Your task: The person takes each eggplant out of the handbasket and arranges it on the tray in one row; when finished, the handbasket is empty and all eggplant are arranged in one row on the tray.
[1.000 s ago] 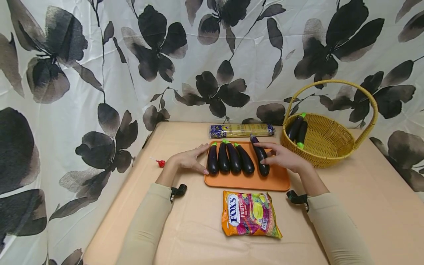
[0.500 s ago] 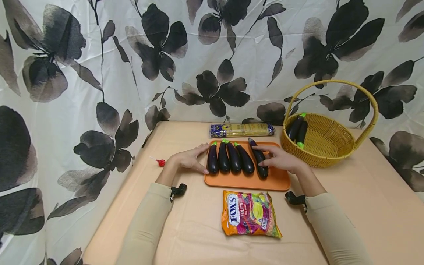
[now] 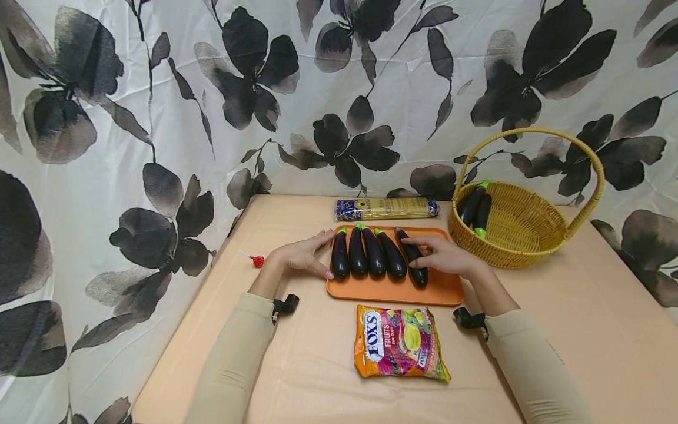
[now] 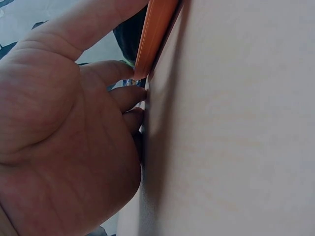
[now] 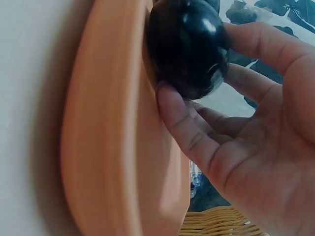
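Observation:
On an orange tray [image 3: 442,288], several dark purple eggplants [image 3: 376,259] with green stems lie side by side. Another eggplant [image 3: 420,278], to the right of that row, is held by my right hand [image 3: 450,254], its fingers and thumb on either side. The right wrist view shows the glossy rounded end of this eggplant [image 5: 184,44] between thumb and fingers, low over the tray [image 5: 106,123]. My left hand [image 3: 301,257] rests at the tray's left edge, fingers extended and thumb by the leftmost eggplant [image 3: 340,259]. In the left wrist view its palm [image 4: 64,132] faces the camera.
A wicker basket [image 3: 529,256] with a tall handle stands at the right, two eggplants [image 3: 475,206] inside. Behind the tray lies a pack of spaghetti [image 3: 386,208]. A bag of Fox's candy [image 3: 401,343] lies in front. Left of my hand is a red lollipop [image 3: 258,261].
My right hand has moved left with its eggplant, bringing it close beside the row and leaning it the same way as its neighbour. The left hand has stayed in place.

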A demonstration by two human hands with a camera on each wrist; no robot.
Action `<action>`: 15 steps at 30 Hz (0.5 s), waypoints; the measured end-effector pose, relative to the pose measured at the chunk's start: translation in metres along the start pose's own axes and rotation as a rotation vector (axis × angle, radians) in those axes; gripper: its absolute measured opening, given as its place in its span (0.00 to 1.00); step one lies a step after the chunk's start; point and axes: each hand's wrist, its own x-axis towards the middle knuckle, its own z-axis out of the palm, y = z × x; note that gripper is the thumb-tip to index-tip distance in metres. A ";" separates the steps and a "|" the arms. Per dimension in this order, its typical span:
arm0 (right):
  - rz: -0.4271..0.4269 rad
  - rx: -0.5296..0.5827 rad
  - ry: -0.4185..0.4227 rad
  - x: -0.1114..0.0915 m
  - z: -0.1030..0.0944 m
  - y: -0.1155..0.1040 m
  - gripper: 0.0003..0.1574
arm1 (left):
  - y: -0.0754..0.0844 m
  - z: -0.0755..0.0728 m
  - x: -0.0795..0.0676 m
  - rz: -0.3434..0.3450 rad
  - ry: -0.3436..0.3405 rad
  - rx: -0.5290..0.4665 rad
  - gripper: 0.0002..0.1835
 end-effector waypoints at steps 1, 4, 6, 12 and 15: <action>-0.008 -0.006 -0.002 0.000 0.000 0.000 0.43 | 0.000 0.000 0.000 -0.001 -0.001 -0.002 0.71; -0.006 -0.014 -0.002 0.000 0.000 0.001 0.43 | 0.000 0.000 0.000 -0.001 -0.001 -0.003 0.71; -0.006 -0.003 -0.004 0.000 -0.001 0.001 0.43 | 0.000 -0.001 0.000 -0.003 -0.001 -0.004 0.71; 0.024 0.067 -0.037 -0.003 -0.004 0.000 0.45 | 0.000 -0.002 0.000 -0.009 -0.002 -0.007 0.72; 0.033 0.069 -0.046 -0.004 -0.006 -0.001 0.45 | 0.000 -0.002 0.000 -0.009 -0.002 -0.004 0.72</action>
